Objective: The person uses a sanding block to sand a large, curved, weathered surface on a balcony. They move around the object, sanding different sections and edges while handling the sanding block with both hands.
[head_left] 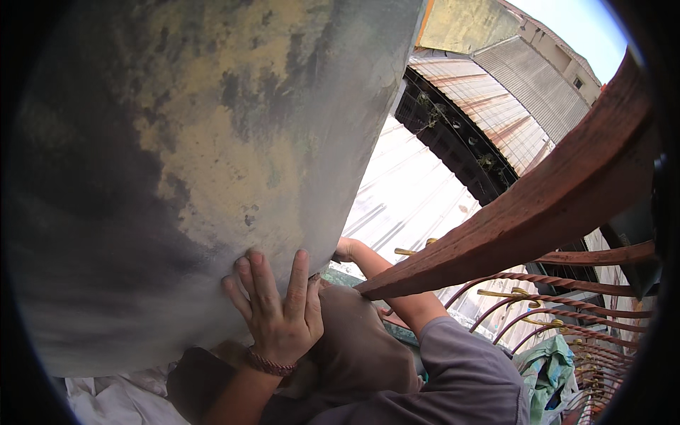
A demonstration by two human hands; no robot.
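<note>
My left hand point(276, 312), with a braided bracelet at the wrist, lies against a weathered wall point(234, 177) of grey plaster with patchy yellow paint. Its fingers are spread, its palm faces the surface, and nothing shows in its grasp. At the wall's right edge, my right arm stretches forward and bends around the corner. Only part of my right hand point(344, 249) shows there; the wall edge hides its fingers, so whether it holds anything is not visible.
A thick reddish-brown rail point(510, 205) slants across the right side. Below it are twisted metal bars point(567, 301) with gold-coloured ornaments. Green cloth or sheeting point(549, 375) lies by the bars. Beyond and below are corrugated metal roofs point(489, 99). Pale crumpled material point(120, 400) lies at lower left.
</note>
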